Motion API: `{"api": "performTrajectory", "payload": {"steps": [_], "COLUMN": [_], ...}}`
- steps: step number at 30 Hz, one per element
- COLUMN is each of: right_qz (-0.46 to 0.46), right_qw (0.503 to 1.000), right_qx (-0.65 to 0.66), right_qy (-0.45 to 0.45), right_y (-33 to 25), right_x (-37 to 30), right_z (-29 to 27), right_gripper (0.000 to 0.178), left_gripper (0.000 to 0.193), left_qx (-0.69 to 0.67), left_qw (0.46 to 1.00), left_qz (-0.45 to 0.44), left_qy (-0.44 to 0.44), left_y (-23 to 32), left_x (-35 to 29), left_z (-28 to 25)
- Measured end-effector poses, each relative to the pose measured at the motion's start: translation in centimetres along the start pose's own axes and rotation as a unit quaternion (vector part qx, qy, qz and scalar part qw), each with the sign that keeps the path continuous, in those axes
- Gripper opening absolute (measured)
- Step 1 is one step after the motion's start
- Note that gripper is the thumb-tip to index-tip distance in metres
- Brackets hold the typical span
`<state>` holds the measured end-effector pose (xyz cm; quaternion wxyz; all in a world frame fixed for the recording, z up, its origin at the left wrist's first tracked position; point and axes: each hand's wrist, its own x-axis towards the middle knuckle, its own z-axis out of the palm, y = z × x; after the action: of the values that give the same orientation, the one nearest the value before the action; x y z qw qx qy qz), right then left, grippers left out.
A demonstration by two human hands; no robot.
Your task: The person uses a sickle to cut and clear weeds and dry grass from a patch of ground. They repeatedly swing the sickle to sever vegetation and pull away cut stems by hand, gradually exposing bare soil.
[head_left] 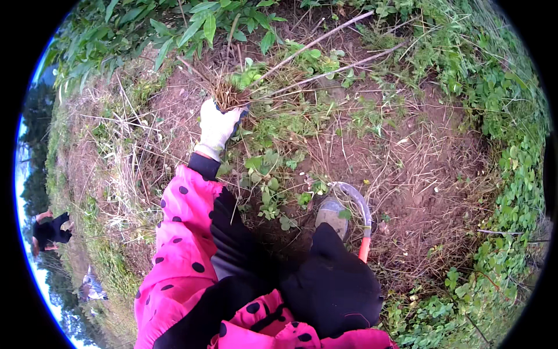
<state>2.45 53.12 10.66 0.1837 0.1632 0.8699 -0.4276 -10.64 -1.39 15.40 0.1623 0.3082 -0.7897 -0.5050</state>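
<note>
My left hand [220, 125], in a white glove with a dark palm, reaches forward past my pink, black-dotted sleeve. Its fingers are closed at the base of a clump of dry brown stems [228, 95], low over the soil. A sickle [356, 200] with a grey curved blade and an orange handle shows beside my shoe [332, 216], its blade curving over the ground. The lower end of the handle goes out of sight behind my dark-clothed knee [334, 279]. My right hand does not show.
Two long dry stalks [317, 41] slant away to the upper right. Leafy bushes [203, 23] border the far side, and dense green vines [505, 198] the right. Cut straw [133, 157] litters the brown soil. At the far left another person [51, 231] in dark clothes is visible.
</note>
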Motion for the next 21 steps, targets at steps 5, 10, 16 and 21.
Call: {"api": "performTrajectory", "payload": {"steps": [5,10,16,21], "right_qz": [-0.005,-0.051,-0.245,-0.445], "right_qw": [0.995,0.958,0.948,0.809], "right_qx": [0.012,0.149,0.098,-0.306], "right_qy": [0.1,0.24,0.175,0.232], "right_y": [-4.4,-16.5,-21.0,-27.1], "right_x": [-2.2,3.0,14.8,23.7], "right_z": [-2.3,-4.2,-1.8,5.1], "right_gripper": [0.062,0.065,0.059,0.055], "left_gripper": [0.026,0.043,0.055,0.079], "left_qx": [0.175,0.658,0.671,0.716], "left_qw": [0.977,0.731,0.718,0.685], "left_qz": [0.053,0.072,-0.185,-0.049], "left_qy": [0.112,0.163,0.012,-0.124], "left_y": [-5.1,-4.2,-9.0,-7.0], "left_x": [3.3,2.2,1.7,7.0], "left_z": [-8.1,-13.3,-19.3,-11.0]}}
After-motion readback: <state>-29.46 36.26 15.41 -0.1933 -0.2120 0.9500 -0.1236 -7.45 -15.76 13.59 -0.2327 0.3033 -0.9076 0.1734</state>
